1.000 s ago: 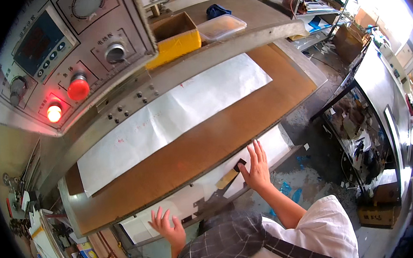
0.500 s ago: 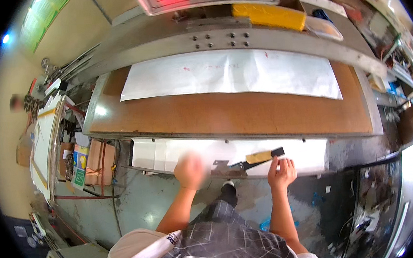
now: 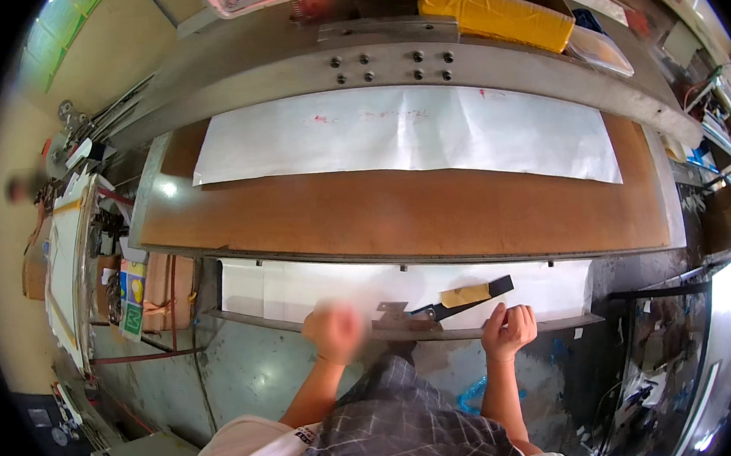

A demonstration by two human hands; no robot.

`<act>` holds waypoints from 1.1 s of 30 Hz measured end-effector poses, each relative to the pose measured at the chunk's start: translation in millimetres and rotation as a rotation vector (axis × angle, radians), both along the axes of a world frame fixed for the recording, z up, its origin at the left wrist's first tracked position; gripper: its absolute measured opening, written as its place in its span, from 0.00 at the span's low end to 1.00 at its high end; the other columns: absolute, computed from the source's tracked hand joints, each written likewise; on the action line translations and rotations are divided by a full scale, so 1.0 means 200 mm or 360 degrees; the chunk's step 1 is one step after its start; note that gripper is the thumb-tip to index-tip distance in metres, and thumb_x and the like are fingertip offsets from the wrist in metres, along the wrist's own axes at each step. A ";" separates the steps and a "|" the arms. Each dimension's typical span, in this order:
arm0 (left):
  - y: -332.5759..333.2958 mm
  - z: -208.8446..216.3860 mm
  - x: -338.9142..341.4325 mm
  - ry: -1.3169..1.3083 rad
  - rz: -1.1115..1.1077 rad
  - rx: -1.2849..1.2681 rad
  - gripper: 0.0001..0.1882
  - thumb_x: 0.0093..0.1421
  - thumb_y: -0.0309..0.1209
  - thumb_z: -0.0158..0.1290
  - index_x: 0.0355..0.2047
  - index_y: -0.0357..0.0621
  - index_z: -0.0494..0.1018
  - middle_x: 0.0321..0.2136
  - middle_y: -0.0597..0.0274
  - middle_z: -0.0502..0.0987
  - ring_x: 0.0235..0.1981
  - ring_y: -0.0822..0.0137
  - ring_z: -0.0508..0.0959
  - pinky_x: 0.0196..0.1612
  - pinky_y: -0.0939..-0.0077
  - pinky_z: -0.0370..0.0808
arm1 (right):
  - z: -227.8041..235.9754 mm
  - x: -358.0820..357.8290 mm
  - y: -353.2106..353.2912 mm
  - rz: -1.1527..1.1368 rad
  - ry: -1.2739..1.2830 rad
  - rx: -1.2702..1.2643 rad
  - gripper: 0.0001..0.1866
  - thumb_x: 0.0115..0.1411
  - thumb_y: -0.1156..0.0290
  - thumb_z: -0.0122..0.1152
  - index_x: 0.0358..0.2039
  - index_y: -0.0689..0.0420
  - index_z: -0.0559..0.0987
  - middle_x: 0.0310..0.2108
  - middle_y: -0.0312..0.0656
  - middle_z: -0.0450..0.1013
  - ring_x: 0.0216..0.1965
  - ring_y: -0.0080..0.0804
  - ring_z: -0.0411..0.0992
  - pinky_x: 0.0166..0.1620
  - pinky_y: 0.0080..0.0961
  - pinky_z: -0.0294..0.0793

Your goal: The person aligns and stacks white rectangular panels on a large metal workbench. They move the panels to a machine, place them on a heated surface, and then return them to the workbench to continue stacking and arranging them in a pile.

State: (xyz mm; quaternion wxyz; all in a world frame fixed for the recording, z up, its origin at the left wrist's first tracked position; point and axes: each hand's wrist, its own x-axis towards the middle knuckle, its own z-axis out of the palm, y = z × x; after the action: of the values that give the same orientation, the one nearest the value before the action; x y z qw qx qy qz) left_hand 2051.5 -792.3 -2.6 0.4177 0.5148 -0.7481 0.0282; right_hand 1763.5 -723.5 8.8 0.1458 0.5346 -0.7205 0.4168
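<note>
left hand (image 3: 333, 330) blurred, grip unreadable, now nearer knife (image 3: 464, 298) | right hand (image 3: 508, 330) curls onto lower shelf edge (image 3: 245, 318), holding nothing

Bright, even workshop light overhead. Strong daylight blowout at lower right rim. Small glare spot on metal table edge (image 3: 165, 189); soft sheen on white sheet (image 3: 401, 136). Left hand (image 3: 332, 330) motion-blurred; right hand (image 3: 508, 331) sharp. Heavy fisheye bending, straight edges curve. Black vignette at corners. Far left background soft, hazy.
</note>
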 end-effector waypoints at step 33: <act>-0.05 0.21 -0.02 -0.0164 0.0028 0.0488 0.10 0.51 0.35 0.53 0.16 0.47 0.68 0.15 0.54 0.73 0.18 0.49 0.74 0.20 0.55 0.69 | 1.42 0.18 -0.42 0.0588 -0.0941 -0.0283 0.24 0.69 0.55 0.42 0.22 0.59 0.70 0.15 0.29 0.60 0.19 0.15 0.58 0.23 0.18 0.57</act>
State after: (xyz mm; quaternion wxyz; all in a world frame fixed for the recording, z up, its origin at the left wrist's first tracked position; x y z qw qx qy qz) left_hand 2048.1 -801.3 38.9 0.2951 0.5768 -0.7596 -0.0563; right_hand 1798.9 -807.3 292.3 -0.1008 0.4972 -0.5837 0.6340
